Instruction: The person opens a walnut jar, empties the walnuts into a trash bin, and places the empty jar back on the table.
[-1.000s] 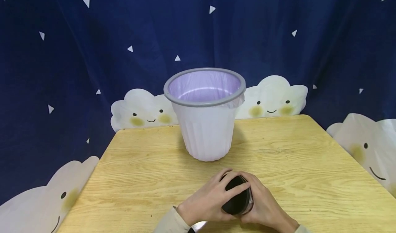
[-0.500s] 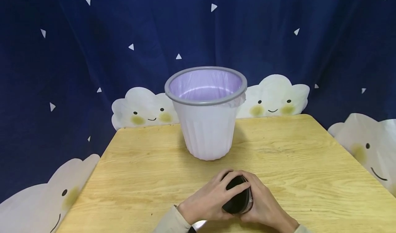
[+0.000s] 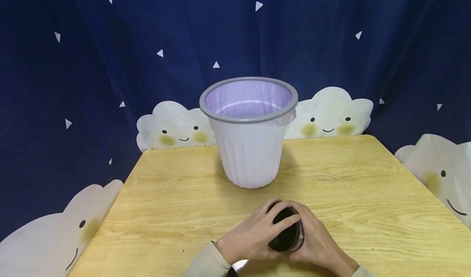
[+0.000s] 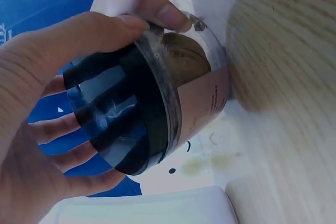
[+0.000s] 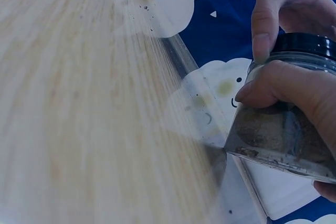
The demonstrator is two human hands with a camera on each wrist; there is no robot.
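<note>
A clear jar (image 4: 197, 98) with a black lid (image 3: 285, 236) is held between both hands, close above or on the near part of the table; which, I cannot tell. Its lid faces up and toward the head camera. My left hand (image 3: 254, 238) grips the lid, fingers spread across it and the thumb at its edge. Around the jar's body curls my right hand (image 3: 317, 242), its thumb pressing the side in the right wrist view. A pink label (image 4: 205, 100) and brown contents (image 5: 273, 132) show through the wall. The fingers hide parts of the lid.
Beyond the hands stands a white waste bin (image 3: 250, 154) with a grey rim and a purplish inside, a liner bunched at its right. The wooden table (image 3: 176, 203) spreads around it. A dark blue curtain (image 3: 184, 31) with clouds and triangles hangs behind.
Both hands keep the same hold on the jar, with no clear turn of the lid. The head view has shifted slightly, so the bin and table sit a little more to the right and higher.
</note>
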